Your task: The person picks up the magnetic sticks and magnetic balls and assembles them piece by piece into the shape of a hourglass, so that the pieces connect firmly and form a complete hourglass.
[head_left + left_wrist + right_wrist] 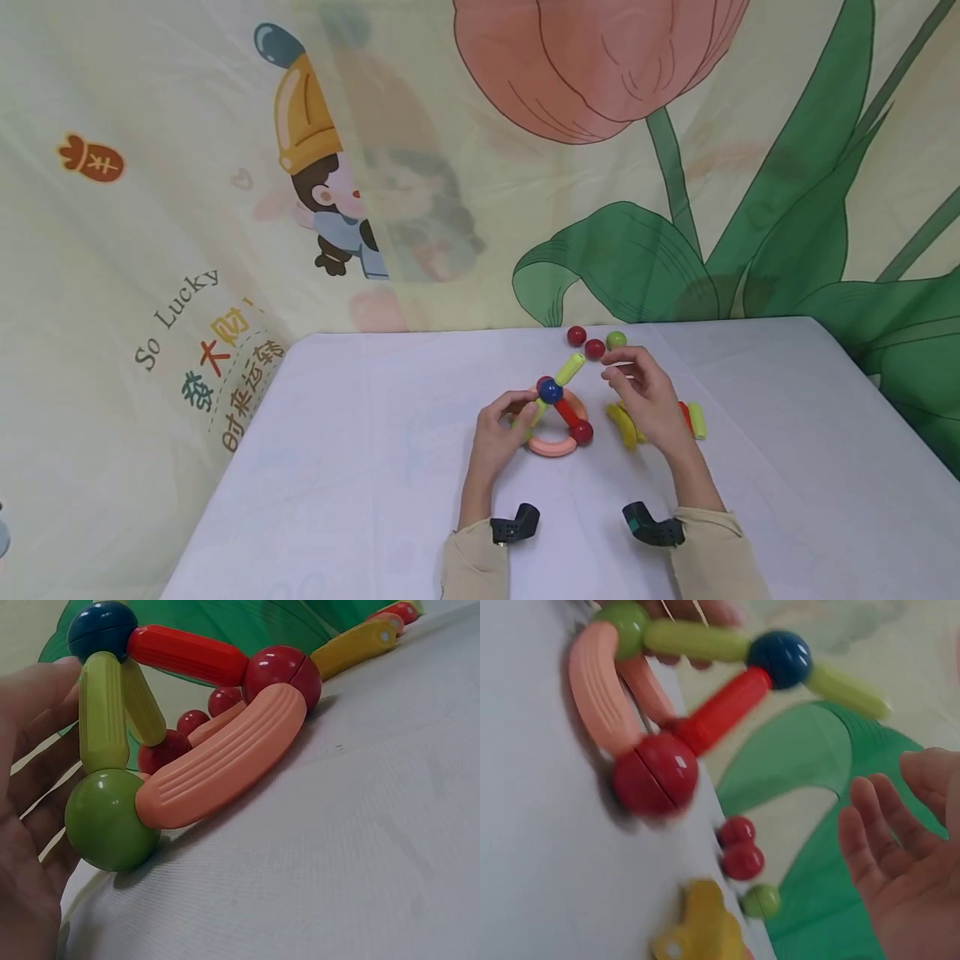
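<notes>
A magnetic-stick frame stands on the table, with a blue ball (551, 392) at its top. Curved pink sticks (225, 761) form its base, joined by a green ball (112, 820) and red balls (656, 774). A red stick (191, 656) and yellow-green sticks (103, 712) run down from the blue ball; another yellow-green stick (572, 368) points up from it. My left hand (498, 429) holds the frame at its left side, fingers about a yellow-green stick. To the right of the frame, my right hand (647, 398) is raised with nothing in it, fingers loosely bent.
Two loose red balls (576, 336) and a loose green ball (617, 339) lie near the table's back edge. Yellow curved sticks (622, 427) lie below my right hand, beside a yellow-green stick (697, 422). Behind the white table (360, 467) hangs a printed cloth (427, 167).
</notes>
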Available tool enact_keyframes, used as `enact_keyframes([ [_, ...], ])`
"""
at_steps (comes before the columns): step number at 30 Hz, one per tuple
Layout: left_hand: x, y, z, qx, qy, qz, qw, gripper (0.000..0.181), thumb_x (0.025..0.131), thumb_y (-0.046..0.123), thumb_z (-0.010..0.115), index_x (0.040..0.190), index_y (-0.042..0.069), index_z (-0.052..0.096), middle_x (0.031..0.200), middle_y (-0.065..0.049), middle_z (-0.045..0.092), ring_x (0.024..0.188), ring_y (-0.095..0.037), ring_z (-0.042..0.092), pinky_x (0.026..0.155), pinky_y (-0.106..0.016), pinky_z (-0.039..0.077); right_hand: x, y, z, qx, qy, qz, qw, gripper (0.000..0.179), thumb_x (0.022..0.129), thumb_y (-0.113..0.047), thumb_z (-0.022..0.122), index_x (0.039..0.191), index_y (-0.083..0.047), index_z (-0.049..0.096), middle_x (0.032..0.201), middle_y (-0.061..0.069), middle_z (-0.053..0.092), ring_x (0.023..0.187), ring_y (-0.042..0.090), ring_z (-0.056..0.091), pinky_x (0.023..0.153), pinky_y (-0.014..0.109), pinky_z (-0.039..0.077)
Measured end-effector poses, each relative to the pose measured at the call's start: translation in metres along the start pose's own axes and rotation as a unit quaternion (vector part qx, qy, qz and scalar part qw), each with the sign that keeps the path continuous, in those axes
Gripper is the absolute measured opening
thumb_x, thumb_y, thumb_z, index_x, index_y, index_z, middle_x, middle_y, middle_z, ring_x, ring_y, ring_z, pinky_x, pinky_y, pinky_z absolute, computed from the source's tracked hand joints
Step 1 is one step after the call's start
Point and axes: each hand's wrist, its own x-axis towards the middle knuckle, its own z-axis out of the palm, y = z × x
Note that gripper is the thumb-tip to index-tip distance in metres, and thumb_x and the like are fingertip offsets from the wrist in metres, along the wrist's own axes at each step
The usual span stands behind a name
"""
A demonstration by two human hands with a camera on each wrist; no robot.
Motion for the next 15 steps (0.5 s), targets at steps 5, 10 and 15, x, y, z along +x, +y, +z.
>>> enact_keyframes([
  [5,0.006,-0.019,0.003,-0.002,0.021,0.001,0.9998,0.022,0.094,0.019,0.058,0.110,0.007,0.067,0.109,-0.010,0.070,0.098,-0.015,0.062,0.087,-0.028,0.049,-0.002,0.050,-0.034,-0.068,0.020,0.019,0.9973,0.044,0.093,-0.054,0.046,0.123,-0.022,0.051,0.116,0.001,0.056,0.100,0.010,0.055,0.080,0.007,0.043],
  [10,0.013,-0.035,-0.001,-0.003,0.070,-0.052,0.9962,0.020,0.095,0.022,0.057,0.108,0.012,0.068,0.109,-0.006,0.070,0.102,-0.017,0.063,0.089,-0.029,0.049,-0.007,0.077,-0.060,-0.122,0.023,0.079,0.9891,0.068,0.080,-0.080,0.035,0.122,-0.028,0.049,0.117,-0.006,0.055,0.105,0.014,0.054,0.081,0.010,0.043],
  [15,0.018,-0.036,-0.005,0.049,0.032,-0.087,0.9945,0.022,0.094,0.026,0.058,0.112,0.018,0.066,0.113,-0.001,0.067,0.103,-0.016,0.061,0.090,-0.031,0.049,-0.017,0.060,-0.075,-0.158,0.007,0.128,0.9790,0.050,0.093,-0.058,0.041,0.124,-0.020,0.048,0.120,0.003,0.055,0.111,0.022,0.050,0.085,0.025,0.047],
])
